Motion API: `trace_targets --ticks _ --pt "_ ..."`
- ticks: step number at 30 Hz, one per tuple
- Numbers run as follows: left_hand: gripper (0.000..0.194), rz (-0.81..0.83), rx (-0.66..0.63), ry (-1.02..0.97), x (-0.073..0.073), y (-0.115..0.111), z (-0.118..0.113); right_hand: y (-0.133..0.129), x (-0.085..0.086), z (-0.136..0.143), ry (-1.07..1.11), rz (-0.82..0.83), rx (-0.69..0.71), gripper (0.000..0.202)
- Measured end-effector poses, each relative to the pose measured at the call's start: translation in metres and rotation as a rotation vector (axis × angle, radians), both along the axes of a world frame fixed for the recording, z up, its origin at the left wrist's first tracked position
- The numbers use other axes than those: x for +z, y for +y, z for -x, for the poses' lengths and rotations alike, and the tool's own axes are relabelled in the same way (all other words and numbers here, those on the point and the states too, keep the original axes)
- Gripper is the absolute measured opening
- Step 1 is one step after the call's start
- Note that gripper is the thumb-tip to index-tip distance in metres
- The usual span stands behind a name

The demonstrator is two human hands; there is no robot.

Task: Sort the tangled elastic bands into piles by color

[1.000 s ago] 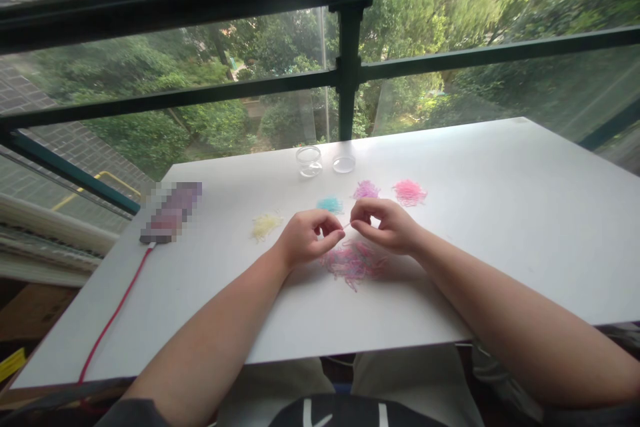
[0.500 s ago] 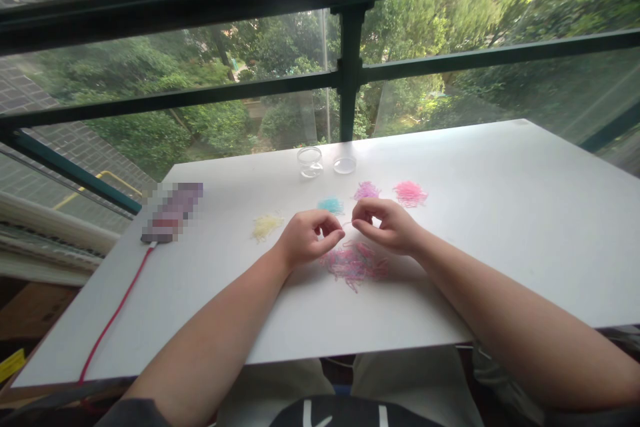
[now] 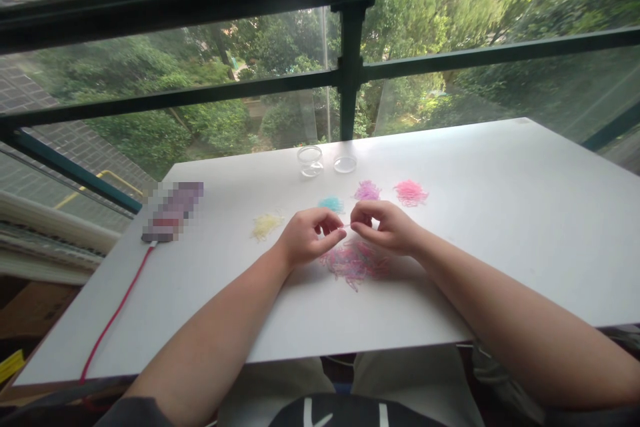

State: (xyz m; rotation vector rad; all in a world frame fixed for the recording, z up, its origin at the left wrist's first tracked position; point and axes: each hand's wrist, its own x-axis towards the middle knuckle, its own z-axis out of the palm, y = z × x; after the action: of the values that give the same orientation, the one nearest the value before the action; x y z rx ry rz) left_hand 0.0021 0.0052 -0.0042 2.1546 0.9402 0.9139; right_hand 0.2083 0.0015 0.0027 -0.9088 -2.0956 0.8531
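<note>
My left hand (image 3: 310, 237) and my right hand (image 3: 384, 227) face each other over the white table, fingertips pinched and almost meeting. A thin pale pink rubber band (image 3: 348, 225) spans the small gap, gripped by both. Just below lies a loose mixed pile of small rubber bands (image 3: 354, 265) in pink, purple and bluish tones. Sorted heaps lie beyond: yellow bands (image 3: 267, 225) left of my left hand, blue bands (image 3: 331, 204) behind it, purple bands (image 3: 367, 189) behind my right hand, and bright pink bands (image 3: 411, 192) farther right.
At the table's far edge stands a clear round jar (image 3: 310, 163), with a clear lid (image 3: 345, 165) lying beside it. A pixelated, phone-like device (image 3: 174, 212) rests on the left, and a red cable (image 3: 117, 315) runs from it over the near edge. Windows rise behind the table (image 3: 525, 233).
My fingertips have drawn slightly closer together, and the strand between them looks shorter and straighter. The piles, jar and lid stay where they were.
</note>
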Motion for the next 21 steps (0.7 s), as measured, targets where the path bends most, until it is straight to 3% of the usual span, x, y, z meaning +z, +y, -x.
trace_targets --ticks 21 --pt "0.010 0.010 0.003 0.031 -0.0008 0.0002 -0.0015 0.0002 0.0013 0.0013 0.014 -0.010 -0.031 0.008"
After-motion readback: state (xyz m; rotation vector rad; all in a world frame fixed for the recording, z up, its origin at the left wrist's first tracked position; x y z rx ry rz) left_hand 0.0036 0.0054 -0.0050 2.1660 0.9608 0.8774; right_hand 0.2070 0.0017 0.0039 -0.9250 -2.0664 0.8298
